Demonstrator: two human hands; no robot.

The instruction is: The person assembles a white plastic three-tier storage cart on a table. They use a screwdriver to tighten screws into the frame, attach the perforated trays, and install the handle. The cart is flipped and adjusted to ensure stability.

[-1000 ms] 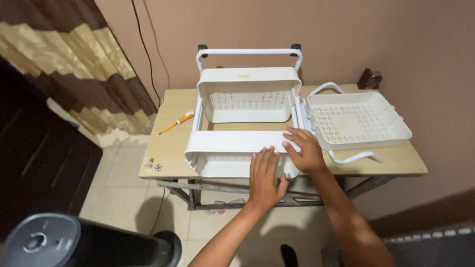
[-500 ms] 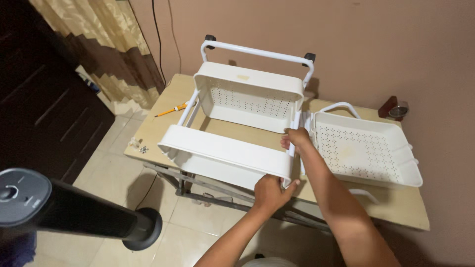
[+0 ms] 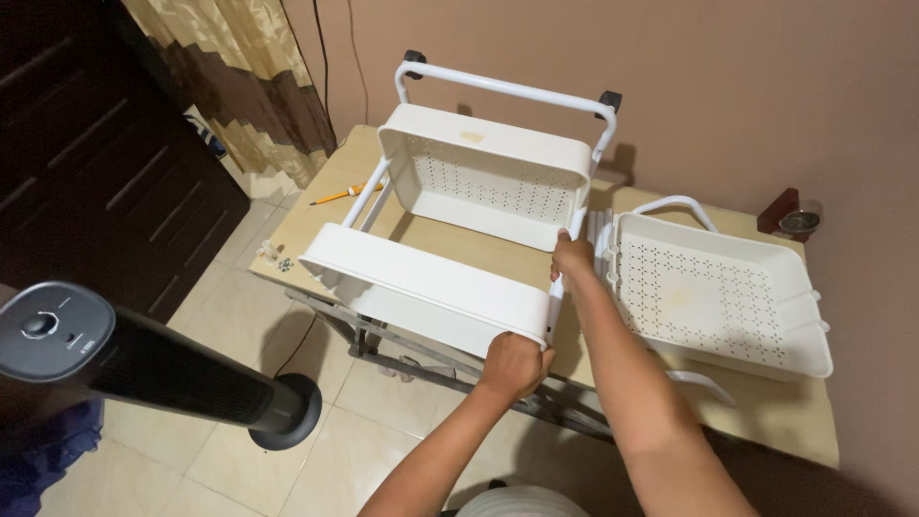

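Head view: two hands grip a white cart frame of metal tubes and perforated plastic baskets [image 3: 450,239] lying on a wooden table [image 3: 766,421].

Left hand [image 3: 515,364] clamps the smooth lower basket's corner; right hand [image 3: 571,257] closes around a side tube, beside a loose perforated white tray [image 3: 713,292].

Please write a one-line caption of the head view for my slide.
Left hand grips the near white basket of a tiered rack on a wooden table; right hand holds its post.

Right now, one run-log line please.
left hand: grips near basket corner | right hand: grips frame rail | loose basket: beside, on table
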